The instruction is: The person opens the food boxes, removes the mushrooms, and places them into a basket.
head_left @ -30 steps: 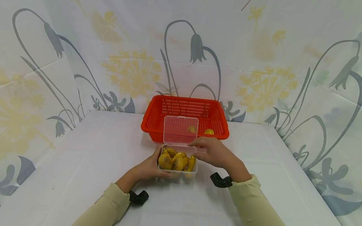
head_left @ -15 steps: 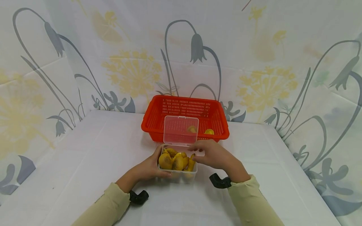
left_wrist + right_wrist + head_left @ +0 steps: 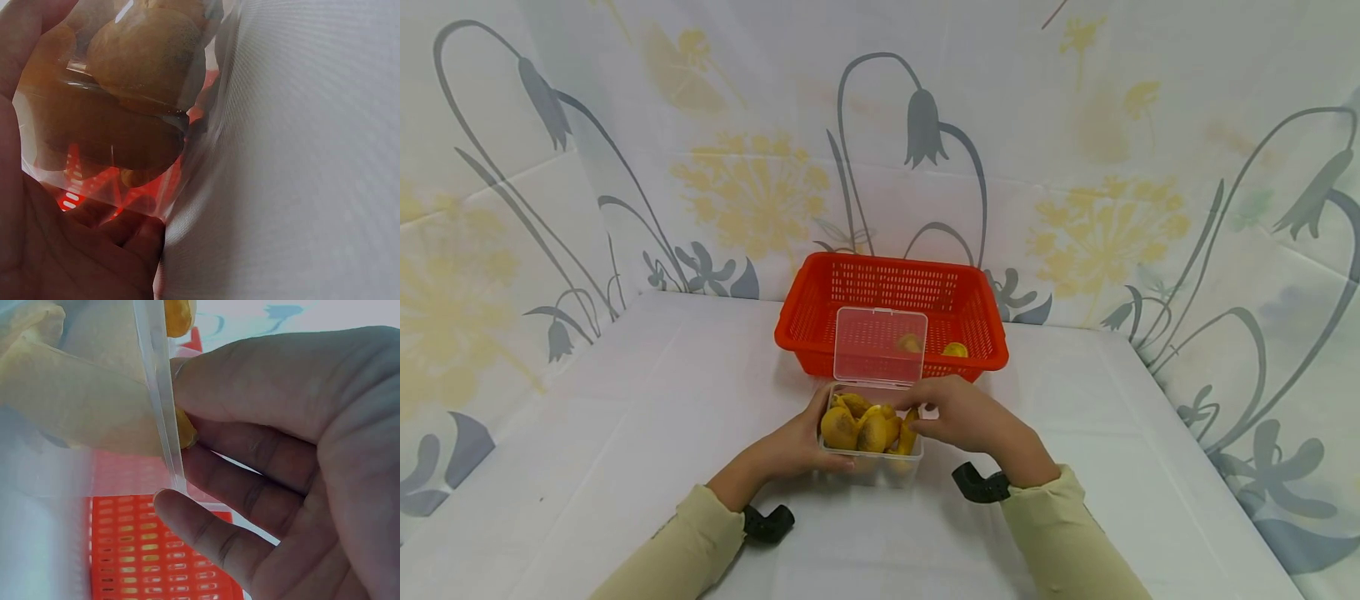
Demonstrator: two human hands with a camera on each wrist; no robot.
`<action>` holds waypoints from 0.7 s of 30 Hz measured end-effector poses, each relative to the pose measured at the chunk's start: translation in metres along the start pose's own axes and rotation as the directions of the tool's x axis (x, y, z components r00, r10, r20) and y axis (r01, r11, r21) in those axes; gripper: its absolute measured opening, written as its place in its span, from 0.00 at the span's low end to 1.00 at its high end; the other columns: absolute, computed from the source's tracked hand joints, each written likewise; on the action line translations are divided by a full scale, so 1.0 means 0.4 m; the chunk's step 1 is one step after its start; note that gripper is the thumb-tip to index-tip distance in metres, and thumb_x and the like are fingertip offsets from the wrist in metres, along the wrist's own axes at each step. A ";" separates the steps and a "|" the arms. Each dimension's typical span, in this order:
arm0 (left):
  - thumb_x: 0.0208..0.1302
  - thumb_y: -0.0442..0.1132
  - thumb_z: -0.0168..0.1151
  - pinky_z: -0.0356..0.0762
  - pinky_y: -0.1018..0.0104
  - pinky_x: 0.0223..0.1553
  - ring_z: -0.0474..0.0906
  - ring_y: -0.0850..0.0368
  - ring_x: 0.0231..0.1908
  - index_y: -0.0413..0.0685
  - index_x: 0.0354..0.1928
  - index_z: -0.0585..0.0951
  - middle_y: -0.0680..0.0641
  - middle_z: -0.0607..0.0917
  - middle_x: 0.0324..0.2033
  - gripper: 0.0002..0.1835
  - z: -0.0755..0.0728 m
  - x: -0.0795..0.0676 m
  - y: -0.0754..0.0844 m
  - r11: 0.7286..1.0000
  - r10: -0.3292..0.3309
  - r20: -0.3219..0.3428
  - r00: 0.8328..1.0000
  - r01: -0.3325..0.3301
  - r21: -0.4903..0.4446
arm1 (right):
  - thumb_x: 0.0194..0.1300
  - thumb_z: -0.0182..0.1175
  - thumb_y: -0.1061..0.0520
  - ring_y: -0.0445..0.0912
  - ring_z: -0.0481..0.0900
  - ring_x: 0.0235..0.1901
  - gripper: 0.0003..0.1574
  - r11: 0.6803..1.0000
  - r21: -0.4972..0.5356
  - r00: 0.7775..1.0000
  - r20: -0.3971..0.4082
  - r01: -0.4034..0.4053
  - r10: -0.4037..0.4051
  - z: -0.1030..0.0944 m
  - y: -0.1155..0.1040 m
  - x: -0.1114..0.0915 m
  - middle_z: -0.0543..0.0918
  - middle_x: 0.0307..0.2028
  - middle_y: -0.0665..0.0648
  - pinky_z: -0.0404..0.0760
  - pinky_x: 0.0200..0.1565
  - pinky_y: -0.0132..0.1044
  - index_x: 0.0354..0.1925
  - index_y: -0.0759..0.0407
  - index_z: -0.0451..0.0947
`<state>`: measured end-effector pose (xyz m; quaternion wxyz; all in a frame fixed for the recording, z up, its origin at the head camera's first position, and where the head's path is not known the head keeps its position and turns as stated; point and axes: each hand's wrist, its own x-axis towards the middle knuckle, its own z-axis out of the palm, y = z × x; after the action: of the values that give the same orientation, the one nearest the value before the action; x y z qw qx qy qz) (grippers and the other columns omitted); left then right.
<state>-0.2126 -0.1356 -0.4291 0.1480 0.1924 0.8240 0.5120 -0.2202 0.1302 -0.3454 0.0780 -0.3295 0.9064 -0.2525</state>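
I am looking down on a clear box (image 3: pixel 880 479) that is sitting upright on a white table (image 3: pixel 1112 433). Its lid (image 3: pixel 872 343) is standing open along the far side of the box, and several yellow fruits (image 3: pixel 839 427) are filling the inside, some of them showing dark patches. By the right wall of the box a banana (image 3: pixel 907 433) is leaning with its tip pointing up; through the right wrist camera I am seeing that tip poking just past the rim.

The left hand (image 3: pixel 797 437) is gripping the box from its left side, the thumb lying along the near wall. On the left wrist feed I am watching its bent fingers wrapping the clear plastic, with fruits showing through. The right hand (image 3: pixel 958 408) is reaching over the far right corner of the box, its thumb and forefinger pinching the banana near the tip, while one lower finger is stretching out apart from them.

Behind the box a red basket (image 3: pixel 887 287) is standing, and a yellow piece (image 3: pixel 955 350) is lying in it, beyond the box's right corner. A pale round thing (image 3: pixel 910 342) is showing through the lid, perhaps another fruit, but the plastic is blurring it for me. Behind the box and basket, a flowered cloth (image 3: pixel 625 50) is hanging.
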 end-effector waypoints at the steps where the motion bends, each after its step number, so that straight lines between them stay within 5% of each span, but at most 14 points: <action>1: 0.42 0.50 0.80 0.59 0.42 0.70 0.61 0.53 0.66 0.74 0.69 0.48 0.54 0.62 0.65 0.58 0.000 0.000 0.000 1.000 0.000 0.001 1.000 0.000 0.000 | 0.62 0.66 0.57 0.43 0.79 0.44 0.17 1.000 -0.003 1.000 0.001 0.005 -0.005 0.000 -0.001 0.000 0.85 0.43 0.48 0.84 0.46 0.39 0.51 0.47 0.83; 21: 0.42 0.50 0.79 0.60 0.42 0.70 0.60 0.54 0.66 0.74 0.69 0.48 0.54 0.63 0.64 0.58 -0.002 0.000 0.001 1.000 -0.002 0.008 1.000 0.002 -0.009 | 0.61 0.67 0.54 0.39 0.80 0.41 0.07 0.992 -0.120 0.999 0.016 0.047 -0.045 0.006 -0.016 0.005 0.85 0.37 0.44 0.84 0.46 0.35 0.39 0.49 0.86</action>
<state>-0.2128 -0.1360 -0.4285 0.1526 0.1927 0.8213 0.5148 -0.2174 0.1240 -0.3441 0.0581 -0.3561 0.9116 -0.1972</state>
